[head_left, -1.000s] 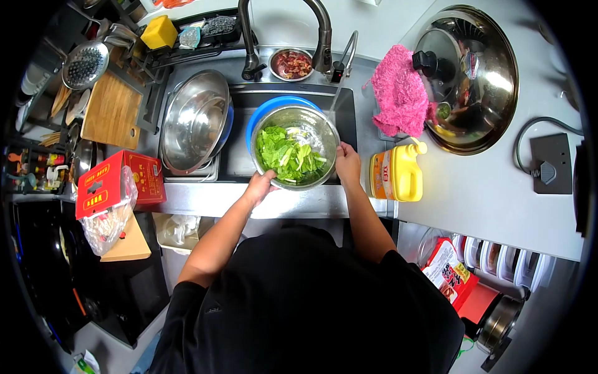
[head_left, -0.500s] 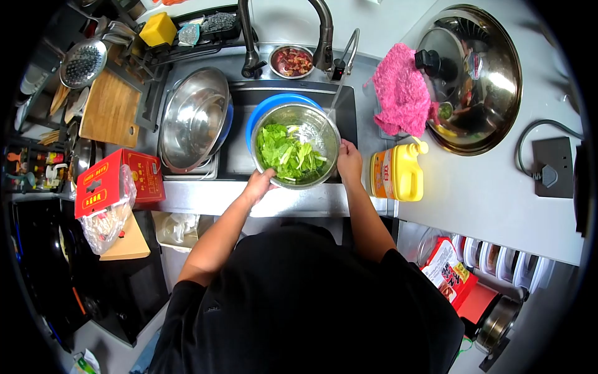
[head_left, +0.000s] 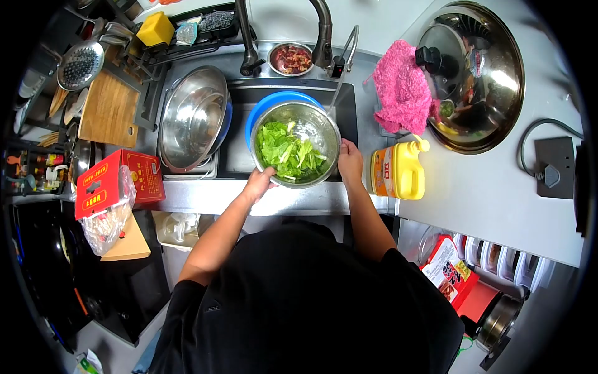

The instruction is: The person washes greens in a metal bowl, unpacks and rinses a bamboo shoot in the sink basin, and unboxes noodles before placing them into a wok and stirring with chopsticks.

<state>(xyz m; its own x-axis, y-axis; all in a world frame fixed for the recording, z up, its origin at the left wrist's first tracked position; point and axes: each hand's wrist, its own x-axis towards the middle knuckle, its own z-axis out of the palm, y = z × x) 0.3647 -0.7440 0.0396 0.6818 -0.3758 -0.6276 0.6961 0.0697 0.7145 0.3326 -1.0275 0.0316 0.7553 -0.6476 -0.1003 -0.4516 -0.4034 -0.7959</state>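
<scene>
Holding a round shiny s/s bowl [head_left: 321,126] w/ both hands over dark-grey rect. sink [head_left: 240,156], toward its front edge. Loose bright-green cut leaves [head_left: 280,146] inside, mostly L & centre; bare steel shows far R.

L hand [head_left: 259,186]: curled on near-L rim, thumb up top, other fingers mostly hidden by bowl. R hand [head_left: 349,163]: partly curled at R rim; fingertips out of sight, so grip firmness can't tell. Nothing else visible in either.

Thin clear water stream [head_left: 336,98] runs fr. slim curved metal tap [head_left: 354,47] to bowl's far-R side. Bright-blue round basin [head_left: 283,96] lies behind/below bowl, mostly covered; touching or apart, can't tell.

Nearby: small round metal bowl w/ dark-red pieces [head_left: 291,59] behind sink; wide s/s bowl [head_left: 193,124] tilted at sink's L; yellow plastic jug w/ handle [head_left: 408,171] on table [head_left: 486,193], just R of R hand; fluffy pink cloth [head_left: 402,87] beyond it.

Step in hand (my read): running water into bowl of leaves. Next move prob. calls for firm two-hand hold, rim near level, any tilt slow: wet steel likely slick, water adds wt., leaves could slip over low edge.
</scene>
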